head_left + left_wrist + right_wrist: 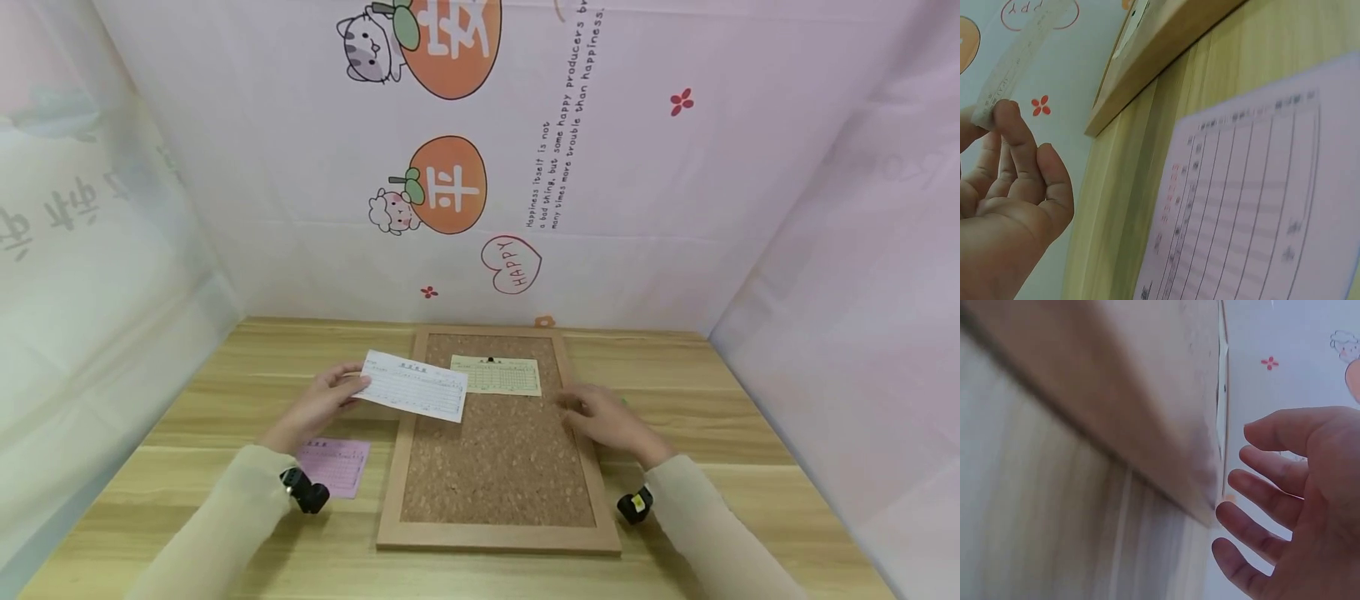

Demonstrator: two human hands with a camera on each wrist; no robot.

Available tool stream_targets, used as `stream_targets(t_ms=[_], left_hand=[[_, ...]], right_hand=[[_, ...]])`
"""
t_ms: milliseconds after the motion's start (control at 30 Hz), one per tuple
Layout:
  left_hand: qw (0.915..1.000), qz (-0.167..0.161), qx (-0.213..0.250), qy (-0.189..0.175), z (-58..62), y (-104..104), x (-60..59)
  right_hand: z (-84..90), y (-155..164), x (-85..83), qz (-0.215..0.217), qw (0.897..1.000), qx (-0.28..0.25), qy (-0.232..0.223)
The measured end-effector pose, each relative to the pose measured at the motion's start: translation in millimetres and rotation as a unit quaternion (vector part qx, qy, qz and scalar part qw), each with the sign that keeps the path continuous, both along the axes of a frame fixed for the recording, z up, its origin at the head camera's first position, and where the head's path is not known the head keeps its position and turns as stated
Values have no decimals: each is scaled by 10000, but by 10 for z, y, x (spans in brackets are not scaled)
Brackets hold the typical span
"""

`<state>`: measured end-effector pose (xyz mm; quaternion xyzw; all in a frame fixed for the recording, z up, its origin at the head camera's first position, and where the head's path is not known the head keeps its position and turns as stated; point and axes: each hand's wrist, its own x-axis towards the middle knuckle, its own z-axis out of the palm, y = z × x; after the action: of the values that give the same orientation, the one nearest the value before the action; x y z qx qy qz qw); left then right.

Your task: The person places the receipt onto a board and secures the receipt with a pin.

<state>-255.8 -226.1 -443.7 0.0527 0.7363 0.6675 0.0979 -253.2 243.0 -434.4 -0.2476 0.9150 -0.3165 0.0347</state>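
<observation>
Head view is showing a wooden table [750,433] running between pale printed cloth walls [675,208], with a cork board [498,450] in a light wood frame lying flat at its middle. A yellowish slip [497,376] is sitting near the board's top edge with a dark pin [491,361] at its upper middle.

Both forearms in cream sleeves are reaching in from the lower corners, each carrying a small black camera at the wrist. The left hand [318,404] is hovering over the table just left of the board's frame, pinching the left end of a white form [414,386] between thumb and fingertips [1010,125]; the sheet is hanging out over the board's upper left corner, its far end overlapping the yellowish slip. In the left wrist view the remaining fingers are lying loosely curled.

The right hand [606,419] is hovering palm down at the board's right frame edge, holding nothing, its fingers [1272,465] spreading apart and lightly bent.

A pink form [335,465] is lying flat on the table under the left wrist, near the board's left edge.
</observation>
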Motion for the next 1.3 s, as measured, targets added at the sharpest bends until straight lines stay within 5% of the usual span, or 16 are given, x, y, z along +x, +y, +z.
stream_targets(t_ms=[433,767,1300], left_hand=[[9997,-36,184,-154,15,383,-18],[9993,-198,310,-73,4,580,-33],[9994,-12,311,-156,11,846,-36]], right_hand=[[65,-259,23,151,9974,-608,-357],[46,-435,15,218,9935,-1098,-218],[21,-625,53,16,9822,-1871,-191]])
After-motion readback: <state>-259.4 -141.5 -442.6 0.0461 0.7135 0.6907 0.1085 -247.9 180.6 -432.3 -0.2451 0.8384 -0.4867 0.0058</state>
